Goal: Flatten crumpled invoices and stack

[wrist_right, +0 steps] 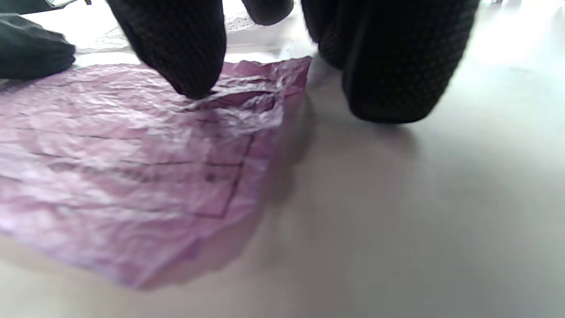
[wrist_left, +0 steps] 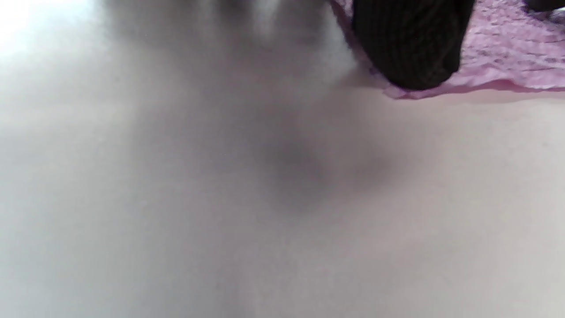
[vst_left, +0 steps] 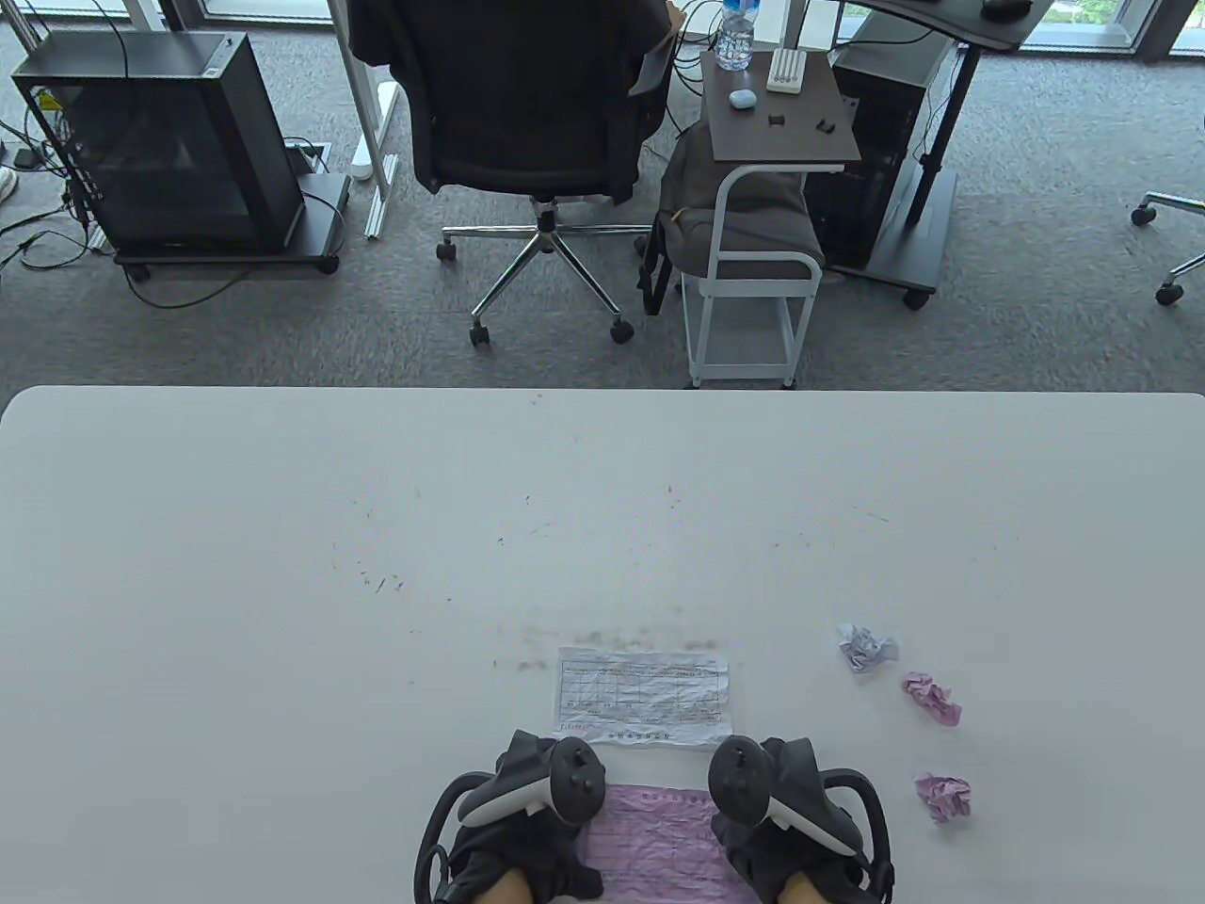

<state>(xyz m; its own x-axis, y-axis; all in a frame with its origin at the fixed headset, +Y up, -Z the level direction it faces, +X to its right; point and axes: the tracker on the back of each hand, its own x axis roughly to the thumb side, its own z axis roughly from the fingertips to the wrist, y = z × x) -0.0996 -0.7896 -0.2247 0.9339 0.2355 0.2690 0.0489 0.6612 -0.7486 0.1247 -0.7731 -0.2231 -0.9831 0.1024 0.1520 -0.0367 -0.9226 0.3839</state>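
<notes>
Pink invoice (vst_left: pixel 659 838) at near table (vst_left: pixel 282 565) edge, left hand (vst_left: pixel 527 810) fingertip pressing its left edge, right hand (vst_left: pixel 791 800) fingertip on right corner, neither pinching; thin, tear-prone, smooth outward from edges.

Premises: an office. Grey carpet tile floor (vst_left: pixel 1036 311). Black swivel chair (vst_left: pixel 527 113) on castors beyond the far edge of the white surface (vst_left: pixel 282 527). Computer tower (vst_left: pixel 169 141) on a wheeled base with trailing cables, far left. Small rolling side table (vst_left: pixel 781 122) carrying a water bottle (vst_left: pixel 736 33). Height-adjustable desk (vst_left: pixel 951 104) at far right.
</notes>
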